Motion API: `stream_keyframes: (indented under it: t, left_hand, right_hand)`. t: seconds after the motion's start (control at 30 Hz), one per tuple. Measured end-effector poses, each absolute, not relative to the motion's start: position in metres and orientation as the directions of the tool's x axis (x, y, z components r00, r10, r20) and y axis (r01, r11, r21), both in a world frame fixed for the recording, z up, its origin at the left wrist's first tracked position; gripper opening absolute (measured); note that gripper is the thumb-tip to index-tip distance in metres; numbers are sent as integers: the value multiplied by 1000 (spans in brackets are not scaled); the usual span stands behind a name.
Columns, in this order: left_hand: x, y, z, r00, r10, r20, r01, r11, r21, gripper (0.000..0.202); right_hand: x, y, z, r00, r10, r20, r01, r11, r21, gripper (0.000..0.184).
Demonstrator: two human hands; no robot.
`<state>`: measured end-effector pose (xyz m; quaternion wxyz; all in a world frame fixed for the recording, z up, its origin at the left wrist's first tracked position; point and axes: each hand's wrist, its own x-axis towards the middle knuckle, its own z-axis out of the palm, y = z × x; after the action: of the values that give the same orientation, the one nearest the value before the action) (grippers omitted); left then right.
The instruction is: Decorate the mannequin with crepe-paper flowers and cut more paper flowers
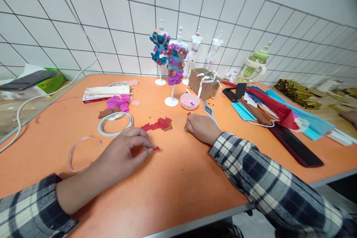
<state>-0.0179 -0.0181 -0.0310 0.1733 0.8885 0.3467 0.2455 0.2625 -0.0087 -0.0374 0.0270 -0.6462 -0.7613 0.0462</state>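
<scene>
Thumb and forefinger of my left hand (126, 150) pinch a small red paper piece (156, 148) just above the orange table. My right hand (203, 127) is closed, low over the table, its fingertips mostly hidden; a small brown bit (189, 113) shows at its far edge, and what it holds I cannot make out. Between the hands lie red paper scraps (157, 124) with a brown scrap (168, 127). A grey tool with a dark oval opening (208, 109) runs behind my right hand. Beyond stands a dress form (176, 63) covered in purple and blue paper with flowers.
A pink bowl (190, 101) and a cardboard box (205, 83) stand before more dress forms (195, 44). At left are a tape roll (115, 124), magenta paper (118, 102) and a curled pale strip (71, 152). Coloured paper (279, 106), a dark phone (297, 145) and a bottle (252, 67) are at right.
</scene>
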Motion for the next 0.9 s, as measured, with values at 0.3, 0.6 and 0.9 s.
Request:
stream_keyframes:
  t: [0.3, 0.6, 0.9]
  left_hand:
    - [-18, -19, -31, 648, 700, 299, 527, -696, 488, 22]
    - [-17, -19, -30, 663, 691, 288, 519, -701, 488, 24]
    - [-14, -16, -31, 530, 826, 192, 536, -502, 679, 24]
  right_hand:
    - [282, -6, -39, -211, 978, 0, 949, 205, -241, 40]
    - [285, -7, -40, -244, 970, -14, 887, 217, -407, 12]
    - [251, -30, -27, -47, 970, 240, 585, 221, -780, 11]
